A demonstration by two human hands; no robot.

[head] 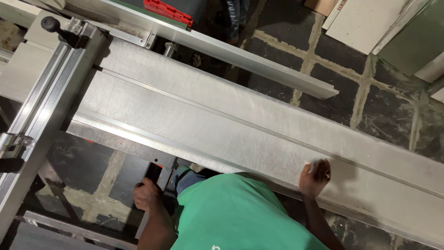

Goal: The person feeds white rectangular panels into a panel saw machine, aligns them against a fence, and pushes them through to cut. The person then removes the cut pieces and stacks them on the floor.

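- The right hand [315,178] lay flat, fingers open, on the long metal sliding table [222,120].
- The left hand [147,194] gripped a dark bracket [163,178] beneath it.
- A red part [167,11] sat beyond the fence rail [240,58].

A long metal sliding table [240,125] runs diagonally over a dark tiled floor [333,78], the right hand [315,178] resting on its near edge while the left hand [147,194] grips a dark bracket [164,173] underneath.

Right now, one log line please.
left hand: gripping underframe bar | right hand: flat on sliding metal table
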